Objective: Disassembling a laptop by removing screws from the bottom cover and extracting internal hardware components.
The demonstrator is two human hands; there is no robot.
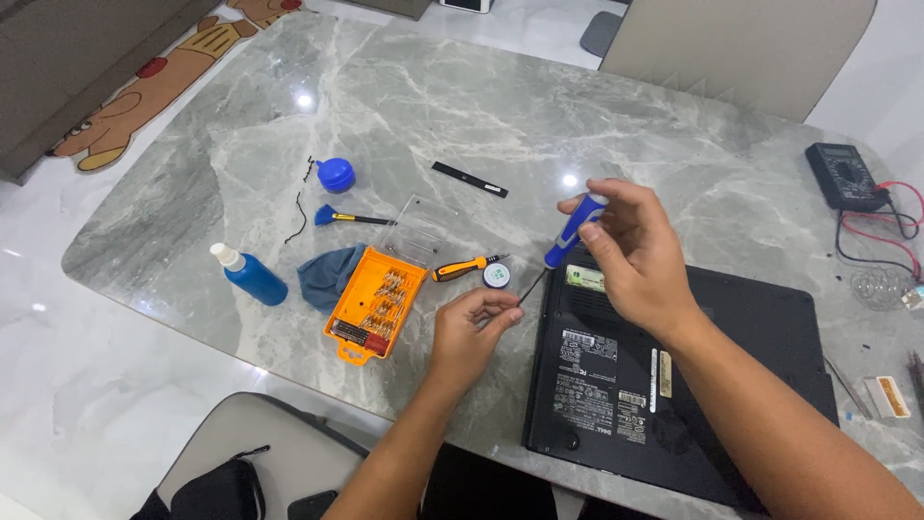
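Over a grey marble surface (pixel 462 106), the right hand (pixel 635 255) closes its grip on a blue-handled screwdriver (pixel 570 234) while the left hand (pixel 470 332) pinches its tip, just off the near-left corner of an upturned black laptop (pixel 760 337) bearing white and yellow labels. Left of the hands, an open orange case (pixel 371 308) holds rows of bits, beside a blue bottle (pixel 252 276).
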